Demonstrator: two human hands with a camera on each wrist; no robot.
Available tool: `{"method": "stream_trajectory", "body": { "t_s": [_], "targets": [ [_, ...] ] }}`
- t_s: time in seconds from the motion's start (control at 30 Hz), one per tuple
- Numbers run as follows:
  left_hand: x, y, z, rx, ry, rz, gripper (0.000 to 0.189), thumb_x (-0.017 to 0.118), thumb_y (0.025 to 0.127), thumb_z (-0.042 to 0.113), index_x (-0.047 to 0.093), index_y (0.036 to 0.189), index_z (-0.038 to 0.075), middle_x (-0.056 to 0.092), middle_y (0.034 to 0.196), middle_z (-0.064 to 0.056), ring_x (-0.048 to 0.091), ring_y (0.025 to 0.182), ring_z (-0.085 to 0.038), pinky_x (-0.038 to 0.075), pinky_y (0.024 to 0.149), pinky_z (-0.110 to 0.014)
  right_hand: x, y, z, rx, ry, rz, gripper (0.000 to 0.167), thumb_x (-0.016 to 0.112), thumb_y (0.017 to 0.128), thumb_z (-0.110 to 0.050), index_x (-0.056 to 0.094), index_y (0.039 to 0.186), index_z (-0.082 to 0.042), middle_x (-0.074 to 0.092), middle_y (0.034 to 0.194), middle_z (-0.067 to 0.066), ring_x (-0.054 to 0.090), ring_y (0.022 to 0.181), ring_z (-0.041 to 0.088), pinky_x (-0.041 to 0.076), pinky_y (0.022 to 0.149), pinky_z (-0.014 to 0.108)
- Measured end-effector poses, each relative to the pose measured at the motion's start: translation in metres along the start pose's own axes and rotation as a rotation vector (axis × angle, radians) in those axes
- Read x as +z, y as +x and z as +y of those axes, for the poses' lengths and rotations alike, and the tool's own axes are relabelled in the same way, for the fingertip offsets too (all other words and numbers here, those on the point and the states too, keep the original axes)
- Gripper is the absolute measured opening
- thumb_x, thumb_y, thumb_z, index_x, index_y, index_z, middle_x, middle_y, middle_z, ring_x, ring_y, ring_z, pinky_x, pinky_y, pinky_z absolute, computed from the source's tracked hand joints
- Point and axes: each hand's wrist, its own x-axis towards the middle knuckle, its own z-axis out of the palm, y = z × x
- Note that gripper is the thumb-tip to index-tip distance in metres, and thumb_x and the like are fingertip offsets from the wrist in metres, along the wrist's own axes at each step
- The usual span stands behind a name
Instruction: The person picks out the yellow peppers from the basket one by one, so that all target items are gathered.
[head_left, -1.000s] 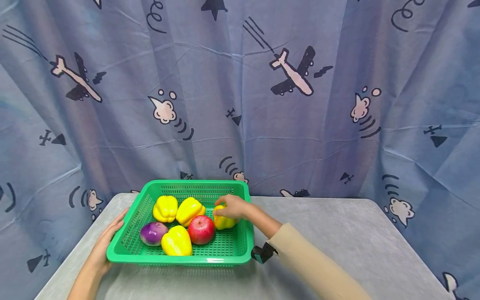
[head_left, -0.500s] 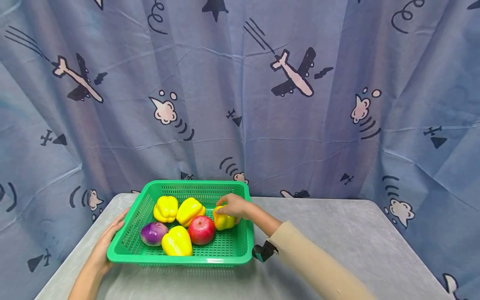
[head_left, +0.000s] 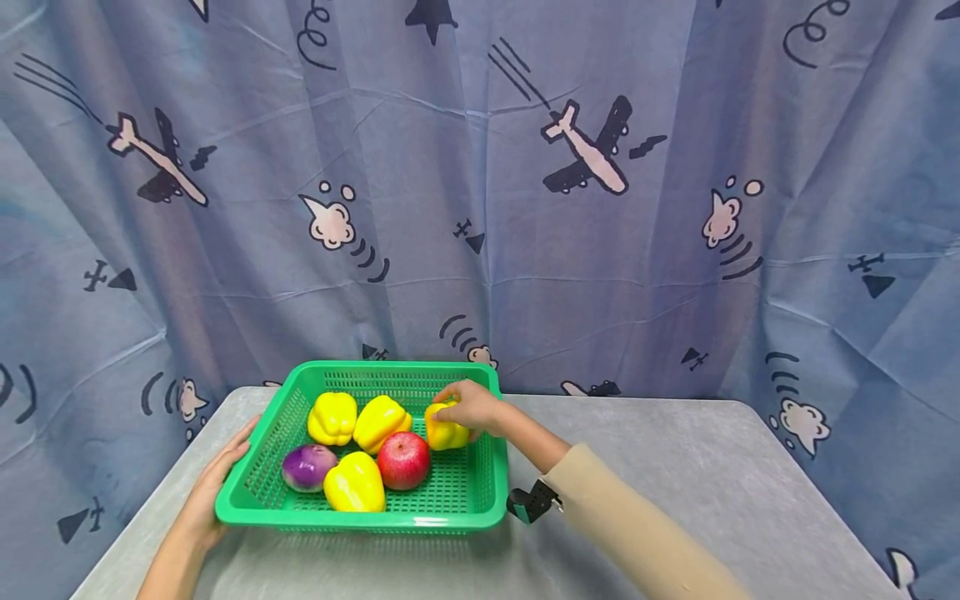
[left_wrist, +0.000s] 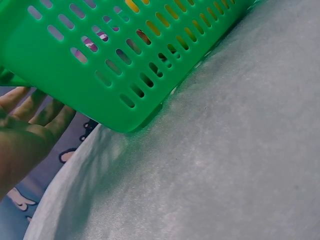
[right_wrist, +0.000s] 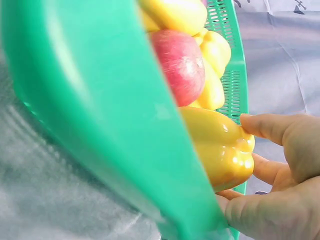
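A green plastic basket [head_left: 375, 520] holds yellow bell peppers, a red apple [head_left: 403, 461] and a purple-and-white eggplant-like vegetable [head_left: 308, 467]. Inside its right end, my right hand [head_left: 474, 407] grips one yellow bell pepper [head_left: 446, 427], thumb and fingers around it. The right wrist view shows the fingertips on that pepper's [right_wrist: 222, 147] lobed end, while the basket rim hides its lower side. My left hand [head_left: 213, 483] rests along the outside of the basket's left wall, fingers extended; in the left wrist view the fingers [left_wrist: 42, 107] lie against the wall.
Three more yellow peppers lie in the basket: one at back left [head_left: 332, 418], one at back middle [head_left: 382, 423] and a pepper at the front [head_left: 355, 482]. The basket stands on a grey table [head_left: 660, 483]. Behind it hangs a blue curtain [head_left: 480, 208] with airplane prints.
My right hand has closed around the right-hand pepper, and both have shifted slightly up and toward the back of the basket. The left hand and the other items stay in place.
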Motion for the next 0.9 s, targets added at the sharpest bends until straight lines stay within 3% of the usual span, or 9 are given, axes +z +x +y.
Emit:
{"method": "stream_trajectory", "body": {
  "t_s": [0.2,0.37,0.6,0.9],
  "targets": [
    [0.0,0.0,0.001,-0.005,0.015,0.024,0.055,0.022,0.117,0.016,0.059,0.146,0.046,0.062,0.14,0.025,0.067,0.118,-0.005,0.06,0.096,-0.026,-0.003,-0.002,-0.003,0.0,0.022,-0.001,0.039,0.07,0.102,-0.013,0.066,0.139,-0.002,0.054,0.152,0.023,0.063,0.123,0.037,0.064,0.088,0.058],
    [0.0,-0.001,0.001,0.001,0.016,0.035,0.055,0.023,0.117,0.016,0.06,0.145,0.046,0.064,0.138,0.024,0.068,0.116,-0.007,0.061,0.095,-0.026,-0.004,-0.003,-0.006,-0.017,0.026,0.0,0.039,0.071,0.101,-0.015,0.067,0.138,-0.004,0.058,0.148,0.02,0.065,0.115,0.032,0.063,0.09,0.058],
    [-0.001,-0.001,0.001,0.011,-0.011,-0.002,0.056,0.022,0.117,0.015,0.059,0.147,0.044,0.063,0.14,0.022,0.068,0.118,-0.007,0.06,0.096,-0.026,-0.004,-0.008,-0.006,-0.038,0.03,0.027,0.039,0.073,0.1,-0.014,0.068,0.136,-0.004,0.062,0.138,0.019,0.065,0.101,0.026,0.064,0.087,0.056],
    [0.0,0.0,0.001,0.007,-0.009,-0.003,0.055,0.022,0.117,0.016,0.059,0.146,0.045,0.063,0.139,0.024,0.067,0.119,-0.007,0.06,0.097,-0.027,-0.007,-0.011,-0.002,-0.072,0.065,0.05,0.04,0.072,0.1,-0.014,0.066,0.138,-0.003,0.064,0.13,0.018,0.065,0.094,0.024,0.065,0.083,0.053]
  ]
}}
